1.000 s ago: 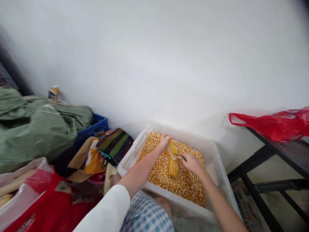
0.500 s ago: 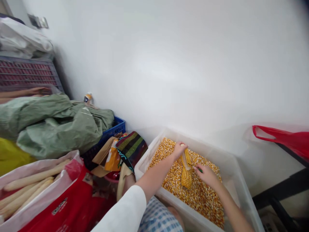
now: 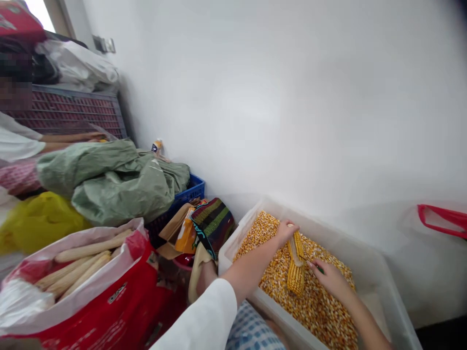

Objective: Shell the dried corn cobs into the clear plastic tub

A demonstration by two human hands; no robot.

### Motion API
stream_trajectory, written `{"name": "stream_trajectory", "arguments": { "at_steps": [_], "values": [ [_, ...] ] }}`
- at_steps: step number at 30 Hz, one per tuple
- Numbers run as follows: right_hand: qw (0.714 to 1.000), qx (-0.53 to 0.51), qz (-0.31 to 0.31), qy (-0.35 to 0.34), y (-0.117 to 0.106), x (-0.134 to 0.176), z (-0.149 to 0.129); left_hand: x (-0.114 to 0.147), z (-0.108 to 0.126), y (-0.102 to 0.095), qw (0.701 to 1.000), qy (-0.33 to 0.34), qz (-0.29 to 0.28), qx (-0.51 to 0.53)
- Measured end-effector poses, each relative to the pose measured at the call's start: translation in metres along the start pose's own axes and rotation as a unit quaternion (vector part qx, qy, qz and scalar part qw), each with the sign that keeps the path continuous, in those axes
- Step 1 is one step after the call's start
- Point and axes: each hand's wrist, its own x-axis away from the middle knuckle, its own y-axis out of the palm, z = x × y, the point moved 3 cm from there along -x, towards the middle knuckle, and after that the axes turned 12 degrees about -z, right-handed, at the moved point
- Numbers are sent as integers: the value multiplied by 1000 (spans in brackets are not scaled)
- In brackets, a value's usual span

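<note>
My left hand (image 3: 286,233) is closed around the upper end of a corn cob (image 3: 296,272). Yellow kernels still cover much of the cob, with a pale bare strip along its upper part. Its lower end points down over loose kernels (image 3: 270,272) in a white plastic tub (image 3: 251,216). On the cob's right, my right hand (image 3: 328,277) is closed on a small green-handled tool (image 3: 320,269). Its thin shaft reaches toward the cob's bare strip; whether the tip touches cannot be made out.
Bare cobs (image 3: 83,270) fill a red bag (image 3: 105,311) at left. Behind it lie a yellow bag (image 3: 44,218), green sacking (image 3: 124,184) and a blue crate (image 3: 197,184). Another person's arms (image 3: 73,141) show at far left. A red bag handle (image 3: 438,221) hangs at right.
The view has swung left, so everything sits farther right and more of the other person shows. Both hands keep their holds on the cob and the tool.
</note>
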Motion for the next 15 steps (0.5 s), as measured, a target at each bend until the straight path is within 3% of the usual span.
{"name": "stream_trajectory", "arguments": {
  "at_steps": [5, 9, 12, 15],
  "values": [
    [1000, -8, -2, 4, 3, -1, 3, 0, -4, 0, 1000, -8, -6, 16],
    [1000, -16, -10, -3, 4, -1, 1, 9, 7, -3, 1000, -2, -8, 15],
    [1000, -25, -17, -1, 3, 0, 0, 29, 24, -9, 998, 33, -45, 15],
    [1000, -22, -8, 3, 3, 0, -1, 66, 34, -22, 996, 60, -66, 18]
  ]
}}
